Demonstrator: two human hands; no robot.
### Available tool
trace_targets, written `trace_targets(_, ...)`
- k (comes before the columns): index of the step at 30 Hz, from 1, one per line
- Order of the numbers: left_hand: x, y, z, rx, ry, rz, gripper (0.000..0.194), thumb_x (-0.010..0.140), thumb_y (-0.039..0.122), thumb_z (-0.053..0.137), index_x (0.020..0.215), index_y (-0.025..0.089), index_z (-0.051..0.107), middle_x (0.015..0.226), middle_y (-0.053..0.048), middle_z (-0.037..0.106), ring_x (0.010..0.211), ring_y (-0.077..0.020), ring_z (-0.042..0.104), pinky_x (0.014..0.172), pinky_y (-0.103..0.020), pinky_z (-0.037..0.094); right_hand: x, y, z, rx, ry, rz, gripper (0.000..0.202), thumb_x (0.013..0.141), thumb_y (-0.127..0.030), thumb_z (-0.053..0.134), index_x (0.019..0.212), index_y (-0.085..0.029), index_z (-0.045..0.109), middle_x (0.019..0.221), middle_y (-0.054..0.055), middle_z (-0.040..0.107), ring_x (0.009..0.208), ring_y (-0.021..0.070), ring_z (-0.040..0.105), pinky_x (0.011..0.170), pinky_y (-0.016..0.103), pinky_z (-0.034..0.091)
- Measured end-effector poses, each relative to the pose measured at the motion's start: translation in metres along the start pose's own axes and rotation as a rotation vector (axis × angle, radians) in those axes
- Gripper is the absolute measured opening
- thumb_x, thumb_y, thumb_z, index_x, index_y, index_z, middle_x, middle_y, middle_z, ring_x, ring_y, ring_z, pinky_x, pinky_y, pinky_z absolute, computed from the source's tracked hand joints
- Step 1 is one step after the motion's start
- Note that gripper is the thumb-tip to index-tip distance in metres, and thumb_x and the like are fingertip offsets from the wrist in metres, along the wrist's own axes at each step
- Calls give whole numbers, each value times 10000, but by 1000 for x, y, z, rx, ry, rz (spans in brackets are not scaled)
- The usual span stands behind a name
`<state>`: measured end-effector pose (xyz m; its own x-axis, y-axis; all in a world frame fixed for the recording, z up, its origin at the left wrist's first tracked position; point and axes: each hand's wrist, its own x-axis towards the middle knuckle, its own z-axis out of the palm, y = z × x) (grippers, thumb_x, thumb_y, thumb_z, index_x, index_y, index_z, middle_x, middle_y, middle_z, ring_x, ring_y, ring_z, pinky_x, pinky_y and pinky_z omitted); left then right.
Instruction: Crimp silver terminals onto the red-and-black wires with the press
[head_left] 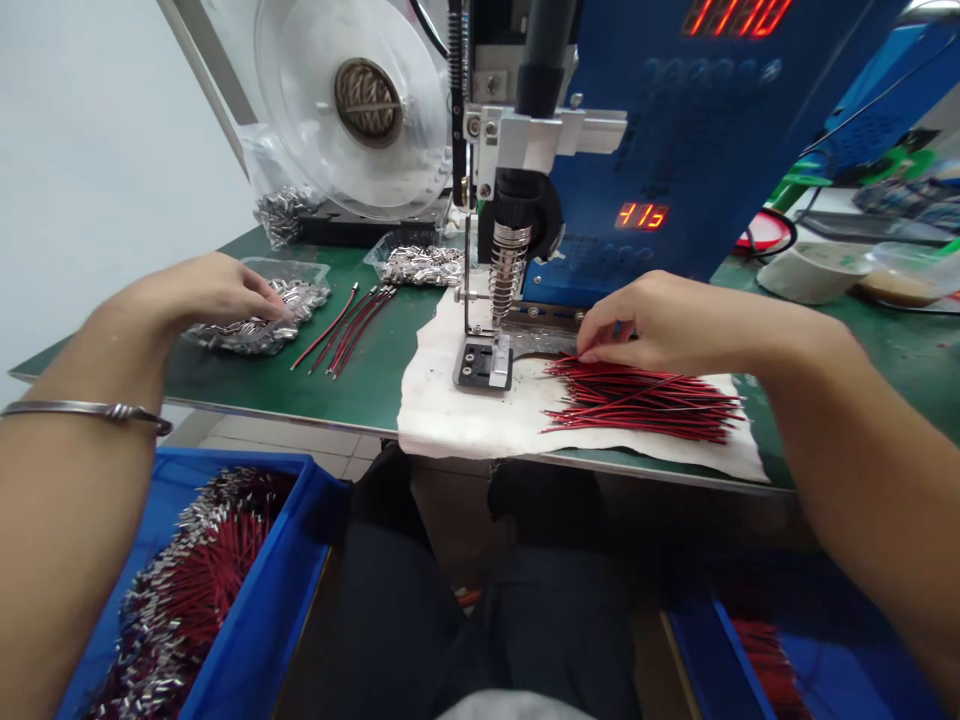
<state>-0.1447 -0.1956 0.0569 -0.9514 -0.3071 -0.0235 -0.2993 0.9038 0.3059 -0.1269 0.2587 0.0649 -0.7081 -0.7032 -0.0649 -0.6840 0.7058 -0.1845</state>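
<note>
dipping into the tray (pixel 316 270), your left hand (pixel 217 287) has its fingers drawn narrow among the metal parts (pixel 304 298); i cannot tell whether they grip 1. your right hand (pixel 645 325) touches the left end of the red wires (pixel 645 405), fingertips close together, but i cannot tell if 1 is pinched. these wires lie piled on the white cloth (pixel 465 430), right of the machine's tip (pixel 496 335). some tipped wires (pixel 358 335) lie on the bench (pixel 382 385), between tray and cloth.

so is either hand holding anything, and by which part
Cannot be told: the left hand dips into metal parts, the right hand is at the red wires, near their left ends.
</note>
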Motion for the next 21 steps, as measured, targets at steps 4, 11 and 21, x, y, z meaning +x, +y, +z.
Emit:
trace_targets(4,-4,-6,1,-83,82,11,264,753,392,838,606,203,726,598,19,659,667,-153,500,858,-297,405,2,-2,-6,18,14,-43,284,857,-252,559,1015,-234,794,1015,33,780,818,210,707,733,329,528)
trace_targets(11,-33,11,-6,-166,287,-21,613,571,804,757,640,198,695,586,-13,573,683,-165,462,874,-411,443,10,-13,-21,43,18,-170,267,881,-319,557,976,-245,796,963,23,779,757,197,695,650,312,513)
trace_targets(21,-107,91,26,-822,328,276,215,747,307,802,858,126,768,643,-10,589,491,-40,403,460,-214,248,14,-31,-3,326,119,-118,309,943,-440,569,852,-179,707,708,13,688,595,119,566,541,257,420)
